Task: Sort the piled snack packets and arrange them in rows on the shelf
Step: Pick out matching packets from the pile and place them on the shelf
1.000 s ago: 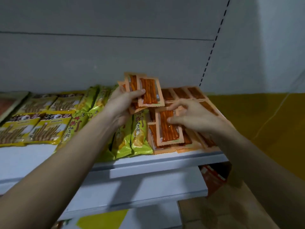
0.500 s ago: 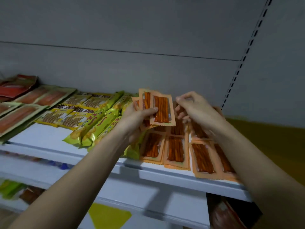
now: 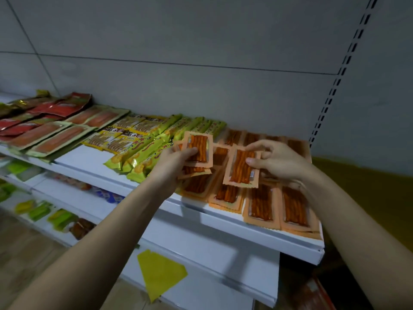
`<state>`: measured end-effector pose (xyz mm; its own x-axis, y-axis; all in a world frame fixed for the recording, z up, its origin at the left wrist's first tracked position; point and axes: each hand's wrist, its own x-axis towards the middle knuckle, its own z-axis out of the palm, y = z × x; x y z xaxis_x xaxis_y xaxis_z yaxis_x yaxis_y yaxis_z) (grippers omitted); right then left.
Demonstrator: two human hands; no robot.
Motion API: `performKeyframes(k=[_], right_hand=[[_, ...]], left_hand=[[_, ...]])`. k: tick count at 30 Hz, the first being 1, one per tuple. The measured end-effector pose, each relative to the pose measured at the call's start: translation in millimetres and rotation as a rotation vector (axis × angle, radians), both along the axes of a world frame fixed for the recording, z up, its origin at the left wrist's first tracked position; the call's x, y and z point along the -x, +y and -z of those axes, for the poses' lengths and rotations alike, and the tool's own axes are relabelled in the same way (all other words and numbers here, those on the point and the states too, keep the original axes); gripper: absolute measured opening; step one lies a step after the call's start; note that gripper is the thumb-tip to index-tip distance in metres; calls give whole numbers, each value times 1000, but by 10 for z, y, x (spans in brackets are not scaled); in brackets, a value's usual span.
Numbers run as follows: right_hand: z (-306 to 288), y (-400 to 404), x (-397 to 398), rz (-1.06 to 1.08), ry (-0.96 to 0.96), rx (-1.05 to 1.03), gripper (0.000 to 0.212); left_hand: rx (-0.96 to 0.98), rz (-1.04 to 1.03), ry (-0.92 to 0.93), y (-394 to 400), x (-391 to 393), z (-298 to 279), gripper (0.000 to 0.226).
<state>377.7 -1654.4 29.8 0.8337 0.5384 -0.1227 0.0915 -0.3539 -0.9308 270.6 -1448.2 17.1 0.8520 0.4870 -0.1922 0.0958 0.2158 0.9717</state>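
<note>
My left hand [image 3: 173, 162] grips fanned stack of orange packets [image 3: 197, 151], thumb on top. My right hand [image 3: 276, 161] pinches single orange packet [image 3: 241, 168] above orange rows [image 3: 277, 204] at shelf [image 3: 257, 240] right end.

- The white shelf [image 3: 93, 163] holds rows of flat snack packets.
- The orange packets [image 3: 261, 203] lie at its right end.
- Just left of the orange packets lie the green packets [image 3: 143, 156].
- Further left lie the yellow packets [image 3: 114, 142].
- Then come the long pale packets [image 3: 58, 139].
- Farthest from the orange packets lie the red packets [image 3: 55, 108].
</note>
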Motion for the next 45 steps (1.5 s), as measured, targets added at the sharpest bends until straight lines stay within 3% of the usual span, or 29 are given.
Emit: performKeyframes(k=[7, 12, 15, 18, 22, 27, 31, 36, 42, 45], right_hand=[[172, 126, 105, -57, -43, 170, 26], [281, 309, 251, -4, -419, 537, 38], [249, 311, 223, 144, -451, 350, 21], [98, 235, 177, 231, -278, 27, 24], [73, 121, 224, 248, -228, -38, 42], [88, -183, 252, 402, -140, -139, 38], [78, -429, 277, 407, -84, -48, 34], [134, -431, 350, 232, -81, 204, 30], [225, -236, 494, 235, -389, 591, 19], [208, -223, 488, 294, -388, 401, 10]], left_hand=[[-35, 29, -38, 83, -147, -134, 22], [-31, 85, -15, 51, -196, -51, 21], [8, 159, -20, 8, -214, 31, 27], [13, 250, -9, -115, -242, 67, 22], [32, 367, -38, -350, -304, 104, 20], [88, 458, -19, -474, -314, 71, 20], [9, 333, -11, -420, -320, 8, 11], [-121, 272, 5, -342, -297, -7, 14], [-110, 267, 33, -363, -259, -13, 25], [-50, 258, 4, -387, -231, -16, 22]])
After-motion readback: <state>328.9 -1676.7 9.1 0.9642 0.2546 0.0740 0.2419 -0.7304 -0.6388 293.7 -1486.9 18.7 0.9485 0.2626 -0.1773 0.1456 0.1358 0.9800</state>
